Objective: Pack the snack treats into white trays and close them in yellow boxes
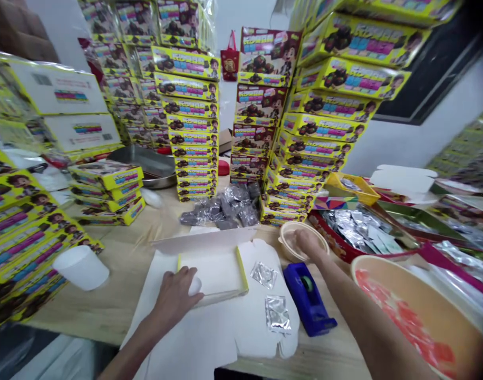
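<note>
My left hand [177, 293] rests on the near left corner of an open, shallow yellow-edged box [218, 274], fingers curled over a small white object. The box lies on a flat white unfolded carton sheet [210, 332]. My right hand [307, 243] reaches into a small cream bowl [286, 236] beyond the box, fingers bent down inside it; what they hold is hidden. Two small silver foil packets [264, 274] [278, 313] lie on the white sheet to the right of the box. A blue tape dispenser [308, 299] sits just right of them.
Tall stacks of yellow printed boxes [192, 124] [320, 126] stand at the back, more at the left [23, 237]. Grey foil packets [225, 209] lie behind the open box. A red tray of silver packets [360, 229], an orange basin [415, 311] and a white cup [81, 267] surround me.
</note>
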A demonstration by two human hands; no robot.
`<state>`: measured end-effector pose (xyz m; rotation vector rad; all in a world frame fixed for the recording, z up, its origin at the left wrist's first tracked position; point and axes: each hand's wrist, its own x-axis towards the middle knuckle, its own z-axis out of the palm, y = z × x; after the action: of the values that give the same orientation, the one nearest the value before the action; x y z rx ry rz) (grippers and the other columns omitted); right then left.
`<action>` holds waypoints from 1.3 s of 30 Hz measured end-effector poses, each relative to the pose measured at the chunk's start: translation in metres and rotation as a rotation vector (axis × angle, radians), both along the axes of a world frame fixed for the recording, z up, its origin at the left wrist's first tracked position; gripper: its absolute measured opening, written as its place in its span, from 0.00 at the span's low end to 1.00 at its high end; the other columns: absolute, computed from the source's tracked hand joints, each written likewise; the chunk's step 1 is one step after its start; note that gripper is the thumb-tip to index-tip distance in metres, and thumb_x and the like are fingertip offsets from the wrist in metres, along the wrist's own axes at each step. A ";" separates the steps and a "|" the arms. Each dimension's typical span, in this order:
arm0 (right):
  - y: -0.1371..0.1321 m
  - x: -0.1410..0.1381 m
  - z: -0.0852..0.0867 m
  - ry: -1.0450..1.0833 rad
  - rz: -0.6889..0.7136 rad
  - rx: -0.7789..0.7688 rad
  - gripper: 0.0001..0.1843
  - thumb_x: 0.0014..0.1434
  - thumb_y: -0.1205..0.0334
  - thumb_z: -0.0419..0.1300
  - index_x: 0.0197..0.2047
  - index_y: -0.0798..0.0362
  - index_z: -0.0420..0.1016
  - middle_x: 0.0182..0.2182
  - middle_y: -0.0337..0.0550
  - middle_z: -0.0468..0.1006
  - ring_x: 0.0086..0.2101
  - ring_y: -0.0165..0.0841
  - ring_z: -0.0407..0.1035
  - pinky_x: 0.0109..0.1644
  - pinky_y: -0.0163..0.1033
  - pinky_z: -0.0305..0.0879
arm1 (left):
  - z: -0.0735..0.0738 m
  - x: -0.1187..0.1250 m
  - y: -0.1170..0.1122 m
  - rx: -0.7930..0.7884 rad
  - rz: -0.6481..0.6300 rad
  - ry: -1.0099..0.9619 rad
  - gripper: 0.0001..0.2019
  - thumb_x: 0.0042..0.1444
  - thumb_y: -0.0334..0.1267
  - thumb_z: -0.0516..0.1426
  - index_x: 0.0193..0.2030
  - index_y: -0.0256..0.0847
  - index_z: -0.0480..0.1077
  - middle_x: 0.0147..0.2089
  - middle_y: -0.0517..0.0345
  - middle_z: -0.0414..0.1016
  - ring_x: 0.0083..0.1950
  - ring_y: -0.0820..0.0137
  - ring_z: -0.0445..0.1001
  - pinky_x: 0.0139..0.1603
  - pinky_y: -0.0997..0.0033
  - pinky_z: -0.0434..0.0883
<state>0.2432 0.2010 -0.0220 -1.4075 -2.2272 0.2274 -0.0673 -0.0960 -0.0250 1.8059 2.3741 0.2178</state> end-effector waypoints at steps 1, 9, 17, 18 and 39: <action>-0.005 0.000 0.004 -0.031 -0.035 -0.003 0.09 0.59 0.63 0.56 0.31 0.60 0.71 0.25 0.48 0.73 0.30 0.36 0.69 0.35 0.40 0.62 | -0.001 -0.002 0.001 0.025 -0.001 -0.029 0.20 0.49 0.39 0.56 0.50 0.37 0.65 0.47 0.47 0.72 0.48 0.58 0.71 0.53 0.56 0.59; -0.177 -0.097 0.022 0.492 0.467 -0.224 0.11 0.63 0.56 0.51 0.34 0.52 0.69 0.25 0.40 0.74 0.27 0.30 0.69 0.32 0.33 0.63 | -0.022 -0.008 -0.001 0.139 0.045 -0.210 0.36 0.44 0.34 0.59 0.61 0.34 0.51 0.50 0.44 0.71 0.54 0.59 0.69 0.63 0.49 0.47; -0.222 -0.179 -0.002 0.354 0.604 -0.239 0.12 0.55 0.68 0.57 0.44 0.53 0.72 0.33 0.42 0.78 0.25 0.30 0.71 0.31 0.35 0.67 | -0.038 -0.010 -0.002 0.227 0.059 -0.343 0.44 0.44 0.32 0.57 0.66 0.38 0.39 0.49 0.47 0.71 0.54 0.59 0.68 0.60 0.51 0.56; -0.217 -0.162 0.011 0.406 0.593 -0.111 0.12 0.55 0.69 0.57 0.44 0.52 0.72 0.34 0.43 0.78 0.26 0.30 0.71 0.32 0.36 0.68 | -0.039 -0.011 -0.002 0.208 0.064 -0.352 0.43 0.43 0.31 0.57 0.66 0.38 0.40 0.50 0.46 0.70 0.54 0.58 0.67 0.59 0.52 0.57; 0.062 -0.243 -0.002 0.615 0.263 -0.613 0.09 0.38 0.65 0.60 0.26 0.53 0.65 0.20 0.35 0.67 0.26 0.33 0.66 0.31 0.38 0.64 | -0.070 -0.018 -0.006 0.092 0.059 -0.349 0.38 0.39 0.30 0.56 0.63 0.41 0.56 0.60 0.45 0.64 0.62 0.54 0.61 0.65 0.48 0.55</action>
<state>0.0000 0.2635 -0.0237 -1.0835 -1.8621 1.3297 -0.0857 -0.1024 -0.0947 1.5793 2.2010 0.6054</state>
